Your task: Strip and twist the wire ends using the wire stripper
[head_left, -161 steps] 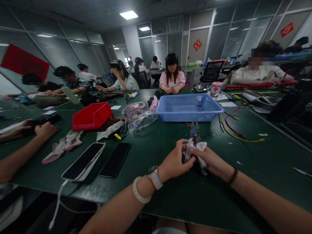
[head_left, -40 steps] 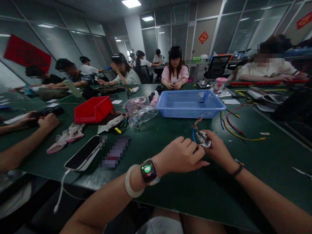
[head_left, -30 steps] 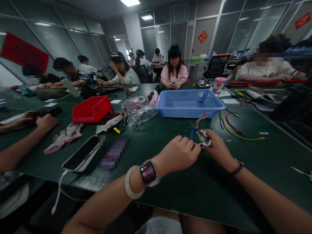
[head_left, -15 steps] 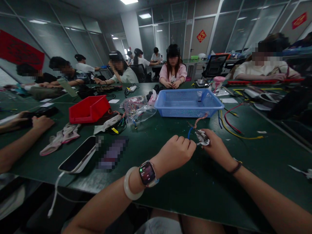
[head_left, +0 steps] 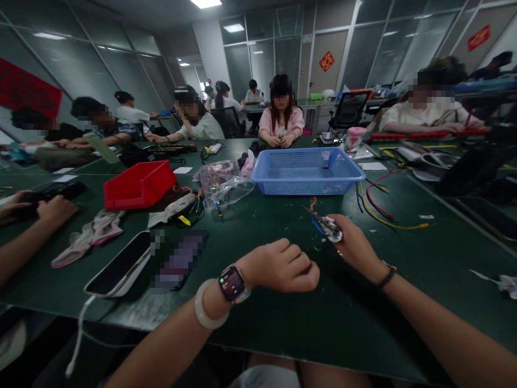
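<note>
My right hand (head_left: 352, 240) is closed round a metal tool (head_left: 323, 222) with thin dark jaws and crumpled white material round its handles. Beside the jaws is a blue wire (head_left: 318, 225), and a copper-coloured strand (head_left: 313, 203) shows just beyond them. My left hand (head_left: 285, 265) is held apart from the tool, to its lower left, with curled fingers; anything inside them is hidden. Small scraps lie on the green table (head_left: 278, 328) near the tool.
Beyond my hands stands a blue basket (head_left: 309, 187). To the left are a red bin (head_left: 139, 186), a clear bag (head_left: 222, 183) of wires, gloves (head_left: 91, 237) and a phone (head_left: 121, 264). Coloured cables (head_left: 377, 207) lie right of the basket. Another person's hand (head_left: 58, 210) is at far left.
My left hand has moved down and away from the blue wire and tool. The tool in my right hand now points more to the upper left. The view has shifted slightly.
</note>
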The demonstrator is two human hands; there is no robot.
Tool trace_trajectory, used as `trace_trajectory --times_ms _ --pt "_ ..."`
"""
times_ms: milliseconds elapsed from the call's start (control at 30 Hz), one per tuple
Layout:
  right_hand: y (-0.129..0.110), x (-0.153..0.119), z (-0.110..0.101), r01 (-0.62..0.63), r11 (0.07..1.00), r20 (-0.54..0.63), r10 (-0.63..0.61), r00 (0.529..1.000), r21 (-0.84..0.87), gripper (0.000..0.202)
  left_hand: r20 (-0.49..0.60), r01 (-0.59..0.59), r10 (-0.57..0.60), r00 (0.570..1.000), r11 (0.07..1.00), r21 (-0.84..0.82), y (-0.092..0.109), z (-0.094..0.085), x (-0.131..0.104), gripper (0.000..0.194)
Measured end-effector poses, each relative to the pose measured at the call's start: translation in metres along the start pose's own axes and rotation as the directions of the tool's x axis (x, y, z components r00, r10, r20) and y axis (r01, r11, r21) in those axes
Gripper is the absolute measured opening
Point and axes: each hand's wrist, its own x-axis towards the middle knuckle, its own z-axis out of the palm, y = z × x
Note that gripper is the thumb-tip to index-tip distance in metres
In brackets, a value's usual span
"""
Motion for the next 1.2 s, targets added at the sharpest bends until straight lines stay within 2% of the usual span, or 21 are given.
trace_trajectory --times_ms 67,100,133,167,200,233,267,300,367,467,533,600,700,767,800,900,1000,1133,1200 --pt "-0.003 0.000 -0.002 0.011 1.000 0.010 -0.011 1.000 0.009 0.034 0.044 -0.100 0.105 0.994 0.990 -0.094 0.001 -0.003 -0.002 0.005" --pt "-0.005 0.000 -0.002 0.013 1.000 0.013 -0.013 1.000 0.012 0.035 0.058 -0.069 0.079 0.995 0.985 -0.161 0.001 -0.003 -0.002 0.006" --pt "-0.005 -0.001 -0.003 0.008 1.000 0.015 -0.008 1.000 0.011 0.035 0.085 0.031 -0.011 0.996 0.973 -0.230 0.001 -0.003 -0.002 0.012" --pt "-0.006 0.000 -0.003 -0.001 1.000 0.013 0.001 1.000 0.008 0.034 0.132 0.191 -0.158 0.978 0.937 -0.294 0.001 -0.001 -0.001 0.021" --pt "-0.005 0.000 -0.003 -0.009 1.000 0.012 0.009 1.000 0.003 0.033 0.214 0.378 -0.321 0.923 0.863 -0.336 0.001 0.001 -0.001 0.030" --pt "-0.004 0.000 -0.002 -0.015 1.000 0.008 0.015 1.000 -0.001 0.032 0.324 0.550 -0.453 0.831 0.760 -0.347 0.000 0.004 0.000 0.037" --pt "-0.003 0.000 -0.002 -0.020 1.000 0.002 0.020 1.000 -0.006 0.031 0.419 0.631 -0.484 0.768 0.687 -0.361 -0.001 0.006 0.001 0.041" --pt "-0.002 0.000 -0.001 -0.022 1.000 -0.004 0.022 1.000 -0.012 0.031 0.501 0.660 -0.457 0.735 0.653 -0.372 -0.002 0.008 0.001 0.041" --pt "0.002 0.000 0.000 -0.019 1.000 -0.010 0.019 1.000 -0.023 0.032 0.583 0.644 -0.380 0.719 0.680 -0.350 -0.002 0.011 0.002 0.030" --pt "0.006 0.001 0.002 -0.013 0.999 -0.005 0.012 1.000 -0.035 0.033 0.577 0.513 -0.312 0.754 0.830 -0.221 0.001 0.015 0.003 0.019" --pt "0.008 0.001 0.003 -0.011 0.999 -0.008 0.011 1.000 -0.039 0.032 0.556 0.509 -0.319 0.768 0.830 -0.227 0.004 0.016 0.004 0.022" --pt "0.008 0.001 0.002 -0.012 0.999 -0.011 0.011 1.000 -0.052 0.032 0.522 0.610 -0.404 0.751 0.727 -0.315 0.007 0.017 0.006 0.029" --pt "0.005 0.002 0.000 -0.010 0.994 -0.012 0.009 1.000 -0.110 0.032 0.485 0.754 -0.582 0.652 0.434 -0.493 0.010 0.015 0.011 0.041" --pt "0.002 0.001 -0.001 -0.010 0.985 -0.027 0.005 1.000 -0.172 0.032 0.493 0.773 -0.642 0.587 0.264 -0.577 0.011 0.014 0.015 0.041" --pt "0.001 0.001 -0.002 -0.007 0.979 -0.036 -0.001 0.999 -0.204 0.033 0.503 0.772 -0.650 0.570 0.215 -0.598 0.012 0.013 0.018 0.037" --pt "-0.002 0.000 -0.004 0.021 0.959 -0.057 -0.039 0.998 -0.281 0.037 0.529 0.793 -0.665 0.528 0.163 -0.587 0.015 0.011 0.024 0.030" --pt "-0.002 -0.001 -0.005 0.065 0.945 -0.078 -0.094 0.992 -0.320 0.041 0.539 0.824 -0.701 0.467 0.125 -0.552 0.019 0.014 0.025 0.031" --pt "-0.003 -0.002 -0.005 0.093 0.927 -0.104 -0.140 0.985 -0.363 0.046 0.571 0.787 -0.707 0.418 -0.033 -0.616 0.023 0.023 0.023 0.028" --pt "-0.005 -0.002 -0.005 0.097 0.919 -0.102 -0.147 0.984 -0.383 0.047 0.564 0.735 -0.713 0.416 -0.102 -0.670 0.024 0.026 0.023 0.022"
